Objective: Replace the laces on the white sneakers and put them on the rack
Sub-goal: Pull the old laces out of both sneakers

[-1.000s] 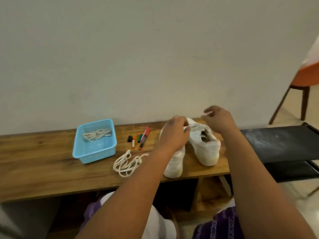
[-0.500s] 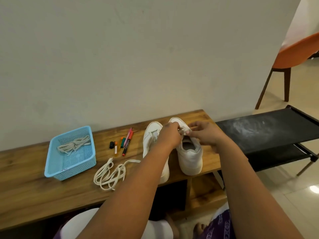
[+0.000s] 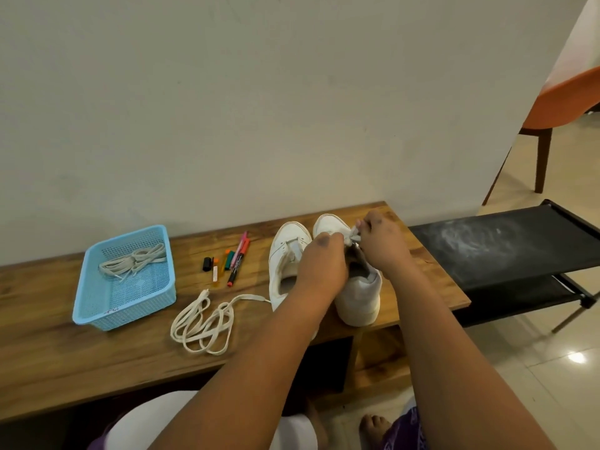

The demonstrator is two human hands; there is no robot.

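Both hands are working at the throat of the right sneaker (image 3: 358, 295): right hand (image 3: 383, 245) is pinching a white lace (image 3: 354, 235) with curled fingers just over the eyelet area, left hand (image 3: 319, 258) is sitting curled against the same spot from the other side, fingertips hidden behind the knuckles, so cannot tell whether it is actually gripping the lace or just bracing the shoe. Right sneaker is standing upright on the wooden bench (image 3: 65, 352), toe toward the wall, heel toward the camera, near the bench's right end. Left sneaker (image 3: 287, 258) is sitting just beside it, touching or nearly so, partly covered by the left forearm; some lacing is showing at its front. A loose off-white lace (image 3: 204, 323) is lying in a heap on the bench left of the sneakers, one end trailing toward the left sneaker. Several markers (image 3: 235, 263) are lying behind that, near the wall. Blue perforated basket (image 3: 97, 306) is sitting further left, holding another bundle of laces (image 3: 133, 261). Black shoe rack (image 3: 503, 248) is standing right of the bench, two tiers, top shelf dusty with a whitish smear. Orange chair (image 3: 568, 99) is showing at the far right on the tiled floor.
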